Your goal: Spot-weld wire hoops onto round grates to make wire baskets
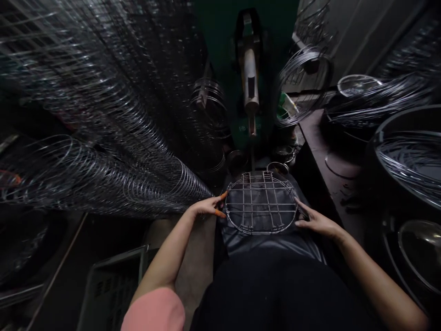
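A round wire rack made of a double ring and crossing rods lies over my lap, on a dark shiny apron. My left hand, with orange covers on its fingertips, grips the rack's left rim. On the opposite rim, the fingers and thumb of my right hand close on the wire. Something dark shows between that thumb and the fingers; I cannot make out what it is. Just beyond the rack stands a green machine with a pale cylindrical upper arm pointing down toward me.
Long stacks of wire rings crowd the left side. A wire coil hangs right of the machine. On the right, a large round tub holds wire pieces beside a bench. A grey-green plastic crate stands low at left.
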### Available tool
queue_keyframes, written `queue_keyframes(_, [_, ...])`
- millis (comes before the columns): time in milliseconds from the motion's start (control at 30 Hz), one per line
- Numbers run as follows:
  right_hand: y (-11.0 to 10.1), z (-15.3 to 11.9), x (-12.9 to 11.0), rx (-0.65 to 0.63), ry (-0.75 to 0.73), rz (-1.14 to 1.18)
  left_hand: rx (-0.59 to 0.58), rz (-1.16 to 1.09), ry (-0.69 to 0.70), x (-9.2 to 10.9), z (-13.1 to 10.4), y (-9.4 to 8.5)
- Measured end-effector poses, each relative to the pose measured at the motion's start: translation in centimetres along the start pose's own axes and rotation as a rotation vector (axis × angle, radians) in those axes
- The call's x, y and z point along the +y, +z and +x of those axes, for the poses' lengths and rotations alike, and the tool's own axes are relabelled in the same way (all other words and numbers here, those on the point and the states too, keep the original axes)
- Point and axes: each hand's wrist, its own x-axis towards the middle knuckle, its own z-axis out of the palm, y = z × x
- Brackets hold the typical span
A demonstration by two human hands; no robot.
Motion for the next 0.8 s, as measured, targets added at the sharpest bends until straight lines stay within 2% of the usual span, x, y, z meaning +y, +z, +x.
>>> queue_keyframes(33, [0.4,-0.1,-0.1,0.010,-0.004,0.004,-0.020,0.059,0.019,0.4,-0.2,0.2])
queue_keyframes(100, [1.3,-0.2,-0.2,0.034,0.005,0.032,0.032,0.204,0.033,1.0,-0.3,1.1])
queue_keyframes(200, [2.6,-0.2,0.0,0.081,0.044,0.059,0.128,0.396,-0.071,1.8,-0.4,3.0])
queue_keyframes(300, [3.1,-0.1,0.7,0.139,0.067,-0.045,0.180,0.452,-0.111,2.0,-0.3,4.3])
queue_keyframes(433, [2.8,0.2,1.4,0.175,0.070,-0.171,0.216,0.431,-0.045,1.1,0.0,4.7])
queue_keyframes(533, [2.1,0.1,1.4,0.160,0.016,-0.078,0.259,0.349,-0.007,-0.3,-0.5,3.5])
queue_keyframes(567, [1.7,-0.1,1.4,0.153,0.013,-0.027,0.312,0.305,-0.017,-0.6,-0.9,2.7])
queue_keyframes(633, [0.6,-0.5,1.3,0.172,0.064,0.070,0.502,0.192,-0.046,-0.7,-2.1,0.8])
queue_keyframes(733, [-1.4,-1.0,0.8,0.373,0.123,0.138,0.813,0.038,0.026,1.3,-4.7,-2.3])
queue_keyframes(800, [-2.6,-0.9,-0.2,0.533,-0.003,0.074,0.937,-0.051,0.126,3.9,-6.5,-3.5])
